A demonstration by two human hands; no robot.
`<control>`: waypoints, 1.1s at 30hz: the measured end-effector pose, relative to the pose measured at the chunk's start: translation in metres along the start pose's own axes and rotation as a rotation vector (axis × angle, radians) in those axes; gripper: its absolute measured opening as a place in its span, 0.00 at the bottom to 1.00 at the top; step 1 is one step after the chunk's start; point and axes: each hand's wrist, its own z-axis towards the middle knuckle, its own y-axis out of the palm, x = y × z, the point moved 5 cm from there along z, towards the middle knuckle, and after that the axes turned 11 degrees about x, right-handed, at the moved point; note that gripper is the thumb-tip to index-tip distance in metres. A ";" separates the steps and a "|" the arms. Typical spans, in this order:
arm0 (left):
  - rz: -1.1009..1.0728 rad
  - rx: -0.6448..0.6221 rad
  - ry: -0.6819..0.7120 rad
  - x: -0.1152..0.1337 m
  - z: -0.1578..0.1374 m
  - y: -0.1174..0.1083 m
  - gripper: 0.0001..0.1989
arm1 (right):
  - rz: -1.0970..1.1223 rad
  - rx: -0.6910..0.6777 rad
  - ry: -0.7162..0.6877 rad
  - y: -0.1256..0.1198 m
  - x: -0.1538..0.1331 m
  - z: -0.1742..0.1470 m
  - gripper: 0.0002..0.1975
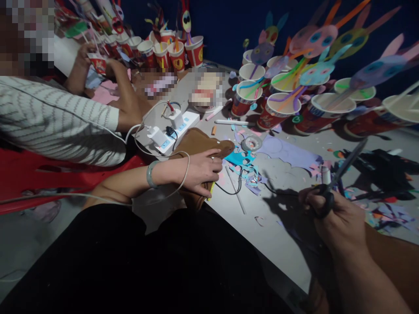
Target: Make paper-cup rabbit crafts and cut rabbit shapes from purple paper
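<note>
My left hand [199, 172] lies palm down over a brown bag or pouch [193, 141] at the table's edge, fingers spread, a ring and a bangle on it. A thin yellow strip [211, 190] shows beside its thumb; whether the thumb touches it is unclear. My right hand [338, 216] is closed around the black handles of a pair of scissors [348, 162], raised above the table at the right with the blades pointing up and away. Between the hands, a clear tape roll [252, 142] sits beside lilac paper [284, 152] and blue paper scraps [242, 157].
Red paper cups [278, 111] with animal-faced spoons stand along the back. A white power strip [180, 131] with plugged chargers has a cable looping over my left wrist. Black items [379, 168] lie at right. Another person's sleeve [62, 122] and hands are at left.
</note>
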 end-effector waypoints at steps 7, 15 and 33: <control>-0.022 0.051 0.010 0.001 -0.001 -0.002 0.22 | -0.001 0.003 -0.004 0.000 0.004 0.001 0.10; -0.007 0.061 -0.002 0.001 -0.001 -0.001 0.24 | 0.000 -0.004 -0.010 -0.001 0.008 0.000 0.10; 0.058 0.002 -0.004 0.003 0.000 -0.001 0.25 | 0.016 -0.004 -0.012 -0.001 0.008 0.001 0.11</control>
